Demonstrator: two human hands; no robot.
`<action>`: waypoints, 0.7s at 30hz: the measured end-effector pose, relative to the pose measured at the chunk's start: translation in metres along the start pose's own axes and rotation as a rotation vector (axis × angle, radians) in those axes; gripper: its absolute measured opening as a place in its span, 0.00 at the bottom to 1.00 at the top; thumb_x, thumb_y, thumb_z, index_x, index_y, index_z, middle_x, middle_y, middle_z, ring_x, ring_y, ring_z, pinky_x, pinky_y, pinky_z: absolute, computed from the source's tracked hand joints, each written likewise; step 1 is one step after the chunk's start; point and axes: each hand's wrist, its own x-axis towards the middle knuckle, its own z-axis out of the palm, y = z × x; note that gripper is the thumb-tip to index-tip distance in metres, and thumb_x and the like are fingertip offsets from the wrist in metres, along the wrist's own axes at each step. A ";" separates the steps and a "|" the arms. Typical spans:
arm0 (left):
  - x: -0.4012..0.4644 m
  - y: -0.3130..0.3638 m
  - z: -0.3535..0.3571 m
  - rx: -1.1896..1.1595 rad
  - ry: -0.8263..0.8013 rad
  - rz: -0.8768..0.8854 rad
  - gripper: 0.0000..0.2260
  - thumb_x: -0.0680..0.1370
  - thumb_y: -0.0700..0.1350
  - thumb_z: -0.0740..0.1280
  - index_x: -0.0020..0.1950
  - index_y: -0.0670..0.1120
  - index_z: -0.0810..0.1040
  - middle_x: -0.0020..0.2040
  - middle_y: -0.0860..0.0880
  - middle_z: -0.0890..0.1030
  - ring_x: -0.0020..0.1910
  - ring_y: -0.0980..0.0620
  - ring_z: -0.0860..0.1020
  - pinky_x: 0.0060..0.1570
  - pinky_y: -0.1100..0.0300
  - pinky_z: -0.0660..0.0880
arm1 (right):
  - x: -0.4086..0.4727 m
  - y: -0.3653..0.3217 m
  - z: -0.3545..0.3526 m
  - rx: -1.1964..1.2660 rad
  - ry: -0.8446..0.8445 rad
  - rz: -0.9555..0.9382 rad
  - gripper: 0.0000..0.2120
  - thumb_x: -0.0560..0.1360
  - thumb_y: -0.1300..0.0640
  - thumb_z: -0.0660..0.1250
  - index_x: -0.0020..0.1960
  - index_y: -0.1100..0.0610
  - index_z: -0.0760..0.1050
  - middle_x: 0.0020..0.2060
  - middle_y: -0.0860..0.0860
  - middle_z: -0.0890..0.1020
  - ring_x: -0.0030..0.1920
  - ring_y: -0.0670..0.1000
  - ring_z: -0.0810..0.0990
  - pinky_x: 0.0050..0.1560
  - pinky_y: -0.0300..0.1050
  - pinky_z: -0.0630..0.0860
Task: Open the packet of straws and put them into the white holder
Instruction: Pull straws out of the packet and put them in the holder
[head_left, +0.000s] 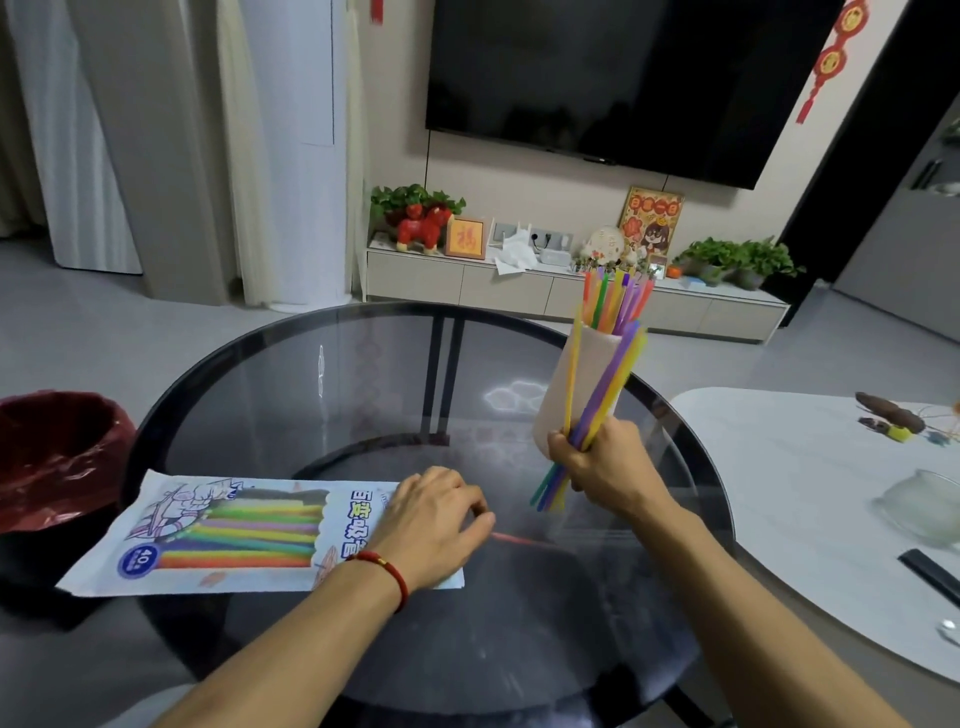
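My right hand grips a bundle of coloured straws at their lower part, pressed against the outside of the white holder, which is lifted and tilted above the table. More straws stick up out of the holder's mouth. My left hand rests on the right end of the flat straw packet, fingertips pinching the end of a single red straw that lies on the glass.
The round dark glass table holds the packet. A red-lined bin stands at the left. A white table at the right carries a glass bowl and small items.
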 end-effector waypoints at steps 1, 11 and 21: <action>0.001 0.001 0.000 -0.021 0.017 0.015 0.12 0.80 0.56 0.58 0.52 0.52 0.79 0.52 0.53 0.77 0.58 0.53 0.71 0.63 0.53 0.67 | -0.002 0.002 0.001 0.043 0.020 0.023 0.14 0.81 0.52 0.69 0.48 0.64 0.80 0.36 0.57 0.83 0.27 0.50 0.84 0.26 0.40 0.80; 0.008 0.003 -0.005 -0.234 0.238 0.057 0.08 0.79 0.47 0.64 0.56 0.50 0.78 0.55 0.54 0.77 0.60 0.57 0.71 0.63 0.61 0.67 | 0.011 -0.010 -0.051 0.675 0.361 0.086 0.10 0.79 0.55 0.72 0.51 0.62 0.84 0.34 0.57 0.84 0.28 0.51 0.82 0.30 0.43 0.81; 0.008 0.003 -0.001 -0.227 0.246 0.031 0.11 0.80 0.50 0.62 0.61 0.54 0.74 0.57 0.59 0.73 0.61 0.61 0.68 0.60 0.67 0.64 | 0.070 -0.046 -0.114 0.413 0.610 -0.106 0.13 0.81 0.55 0.68 0.41 0.59 0.81 0.31 0.54 0.84 0.24 0.47 0.82 0.23 0.40 0.79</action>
